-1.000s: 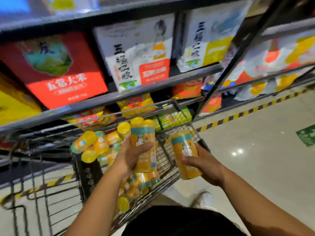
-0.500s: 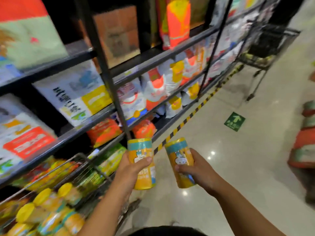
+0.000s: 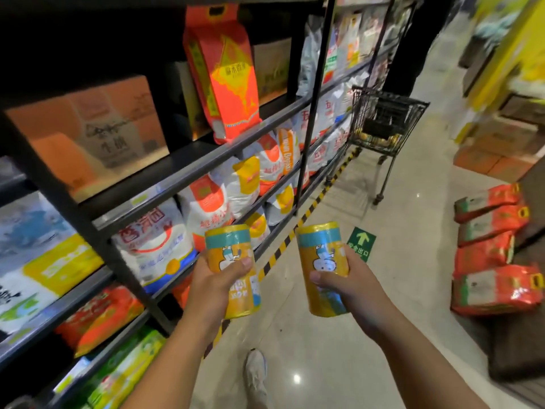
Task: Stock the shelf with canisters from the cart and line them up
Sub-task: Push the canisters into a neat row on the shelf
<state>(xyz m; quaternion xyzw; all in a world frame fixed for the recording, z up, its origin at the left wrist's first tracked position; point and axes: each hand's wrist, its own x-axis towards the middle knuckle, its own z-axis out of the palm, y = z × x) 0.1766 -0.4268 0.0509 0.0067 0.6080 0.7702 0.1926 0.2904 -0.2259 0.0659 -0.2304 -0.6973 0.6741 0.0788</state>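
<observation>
I hold two yellow canisters with teal bands and a white cartoon figure, both upright in front of me above the aisle floor. My left hand (image 3: 215, 286) is shut on the left canister (image 3: 231, 255). Wrapped around the right canister (image 3: 321, 261) is my right hand (image 3: 351, 286). The dark metal shelf unit (image 3: 177, 178) runs along my left, its levels packed with rice and flour bags. The cart I took the canisters from is out of view.
Another black wire cart (image 3: 386, 125) stands further down the aisle against the shelving. Stacked orange bags (image 3: 495, 255) lie on the floor at right. A green arrow sign (image 3: 361, 243) and yellow-black tape (image 3: 295, 234) mark the floor. My shoe (image 3: 256, 371) shows below.
My view has swung right, away from the canister cart, which has left the frame. Both hands have carried their canisters along and now hold them over the aisle floor.
</observation>
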